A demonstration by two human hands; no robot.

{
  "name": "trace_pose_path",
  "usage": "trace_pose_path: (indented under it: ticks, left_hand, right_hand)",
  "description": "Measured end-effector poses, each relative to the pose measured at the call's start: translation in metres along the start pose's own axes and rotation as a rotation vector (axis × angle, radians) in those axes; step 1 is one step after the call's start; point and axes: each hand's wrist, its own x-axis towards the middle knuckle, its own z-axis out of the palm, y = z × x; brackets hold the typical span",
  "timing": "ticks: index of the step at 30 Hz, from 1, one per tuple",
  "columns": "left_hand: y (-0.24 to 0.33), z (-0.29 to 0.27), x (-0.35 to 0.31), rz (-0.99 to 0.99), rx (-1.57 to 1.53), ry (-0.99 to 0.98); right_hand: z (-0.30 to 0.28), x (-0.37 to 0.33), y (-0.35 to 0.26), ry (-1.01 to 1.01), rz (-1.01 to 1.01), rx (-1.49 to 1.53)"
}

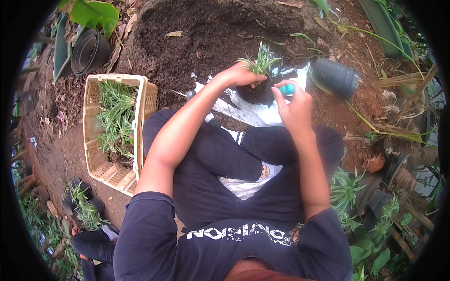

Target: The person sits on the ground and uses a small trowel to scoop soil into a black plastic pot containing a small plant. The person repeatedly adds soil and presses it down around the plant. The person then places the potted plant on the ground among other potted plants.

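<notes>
Cream plastic is seen at far left, in a crate (pixel 152 100) where striped plants (pixel 115 110) are heaped. A small striped plant (pixel 261 62) is pinched low by the closed fingers of the left hand (pixel 243 75), at a dark pot (pixel 255 103) (whether its roots are in soil cannot be told). It is judged light, soft-leaved and easily bruised, best gripped near its base. A teal handle (pixel 287 89) is held in the right hand (pixel 295 104), fingers curled; beyond, black pots (pixel 335 77) are laid sideways.

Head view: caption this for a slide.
Left hand holds a striped plant, right hand a turquoise-handled tool.
</notes>
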Motion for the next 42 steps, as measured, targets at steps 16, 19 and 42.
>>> trace_pose_path:
  ticks: [16, 19, 42]
  left_hand:
    - [-0.027, -0.008, -0.037, 0.215, 0.713, 0.165]
    - [-0.045, 0.003, -0.043, -0.255, 0.341, 0.023]
    - [-0.093, 0.003, -0.041, -0.08, 0.33, 0.448]
  right_hand:
    - [-0.041, 0.017, 0.082, 0.447, 0.297, 0.274]
    - [-0.039, 0.019, 0.081, 0.467, 0.272, 0.191]
    - [-0.034, 0.016, 0.123, 0.598, 0.098, -0.007]
